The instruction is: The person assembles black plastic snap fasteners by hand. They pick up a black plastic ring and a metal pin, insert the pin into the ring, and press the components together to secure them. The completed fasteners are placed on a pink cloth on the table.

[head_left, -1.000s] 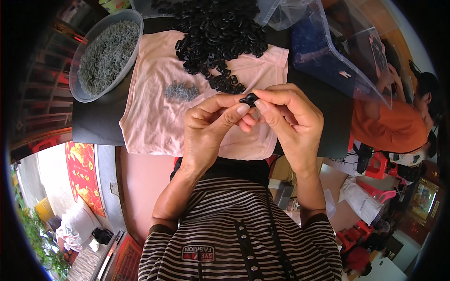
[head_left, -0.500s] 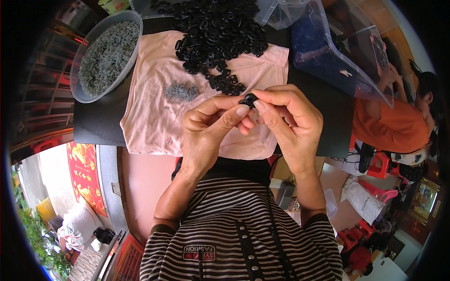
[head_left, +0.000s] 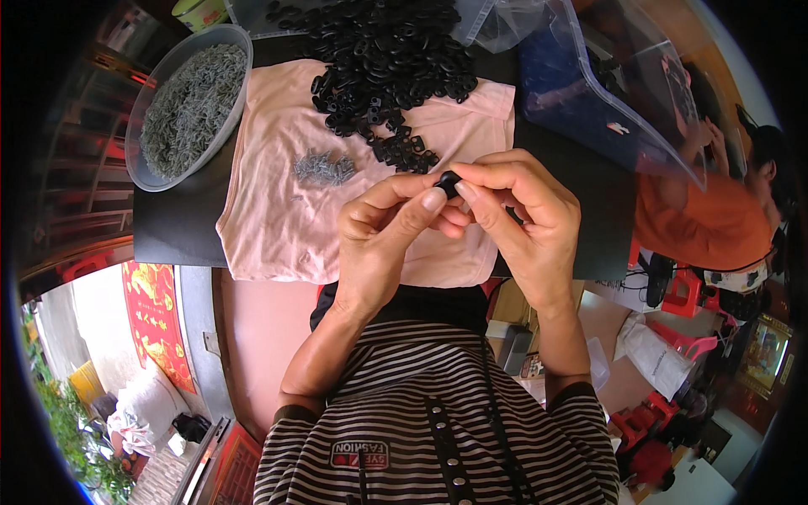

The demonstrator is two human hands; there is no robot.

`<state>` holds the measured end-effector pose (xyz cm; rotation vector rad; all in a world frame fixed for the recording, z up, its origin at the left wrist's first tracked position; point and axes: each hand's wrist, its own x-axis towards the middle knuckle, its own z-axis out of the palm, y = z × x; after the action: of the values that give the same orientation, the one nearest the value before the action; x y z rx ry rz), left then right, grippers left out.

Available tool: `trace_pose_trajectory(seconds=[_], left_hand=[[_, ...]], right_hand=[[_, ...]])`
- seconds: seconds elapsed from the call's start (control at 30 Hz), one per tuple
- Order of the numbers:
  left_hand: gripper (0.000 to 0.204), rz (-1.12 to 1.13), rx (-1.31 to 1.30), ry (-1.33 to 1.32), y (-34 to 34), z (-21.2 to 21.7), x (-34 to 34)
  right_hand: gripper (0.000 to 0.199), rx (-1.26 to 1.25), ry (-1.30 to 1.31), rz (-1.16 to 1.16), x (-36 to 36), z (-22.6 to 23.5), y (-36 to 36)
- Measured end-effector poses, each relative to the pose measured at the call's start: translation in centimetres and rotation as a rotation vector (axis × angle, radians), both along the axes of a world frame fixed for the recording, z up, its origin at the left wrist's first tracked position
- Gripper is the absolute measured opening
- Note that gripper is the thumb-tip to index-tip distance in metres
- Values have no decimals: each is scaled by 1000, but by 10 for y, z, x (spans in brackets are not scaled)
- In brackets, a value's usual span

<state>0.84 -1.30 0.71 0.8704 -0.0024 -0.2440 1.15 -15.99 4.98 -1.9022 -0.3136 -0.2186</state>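
Between my two hands, over the near part of a pink cloth (head_left: 269, 202), is a small rounded black plastic part (head_left: 448, 183). My left hand (head_left: 387, 223) pinches it from the left with thumb and forefinger, and my right hand (head_left: 526, 219) pinches it from the right. The fingertips cover much of the part. Just beyond my hands lie loose black parts (head_left: 406, 153), which run up into a large heap of black parts (head_left: 387, 55). A small pile of grey screw-like pieces (head_left: 324, 168) rests on the cloth to the left.
At the far left a clear round tub (head_left: 244, 93) holds many grey pieces (head_left: 189, 109). A clear plastic bin (head_left: 581, 50) stands at the far right of the dark table (head_left: 168, 231). Beyond it, on the right, sits a person in orange (head_left: 703, 219).
The black part has turned between my fingertips; its hole no longer shows. My left hand has shifted slightly to the right, and both hands keep their pinch.
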Motion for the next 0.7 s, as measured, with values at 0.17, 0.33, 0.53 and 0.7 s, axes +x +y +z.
trace_pose_trajectory(seconds=[0.17,0.33,0.53,0.7], left_hand=[[19,17,-51,44,1,-1,-1],[20,15,-131,148,-3,1,-3],[20,-22,-188,190,-7,0,-5],[17,8,39,50,-5,-1,-2]], right_hand=[[26,-83,-71,6,-1,3,4],[37,-194,-152,-38,-4,3,8],[38,-264,-177,-71,-5,-2,3],[29,-136,-52,3,-6,7,-5]])
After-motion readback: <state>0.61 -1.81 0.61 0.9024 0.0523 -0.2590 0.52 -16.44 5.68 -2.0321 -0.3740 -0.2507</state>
